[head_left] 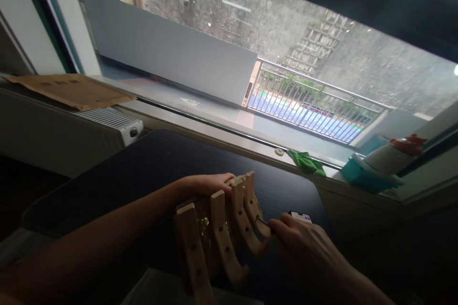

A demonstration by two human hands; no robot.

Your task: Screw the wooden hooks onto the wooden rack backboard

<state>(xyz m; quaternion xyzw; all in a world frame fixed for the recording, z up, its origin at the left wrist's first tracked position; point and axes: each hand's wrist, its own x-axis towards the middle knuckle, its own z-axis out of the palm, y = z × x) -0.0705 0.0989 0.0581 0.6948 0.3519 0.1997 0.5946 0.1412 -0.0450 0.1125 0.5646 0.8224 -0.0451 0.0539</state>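
A wooden coat rack [218,228] with several curved pegs stands on edge on the dark table [143,167]. My left hand [203,184] grips its top edge from behind, fingers curled over the wood. My right hand [304,243] is closed around a thin dark tool [264,222], its tip at the far right peg. The tool looks like a small screwdriver or hex key. A phone [301,217] lies on the table just beyond my right hand.
A window sill runs behind the table with a green cloth [307,162], a teal and white container [372,169] and a coin-like disc [279,152]. A white radiator [107,121] under brown cardboard [67,88] stands at left. A railing shows outside.
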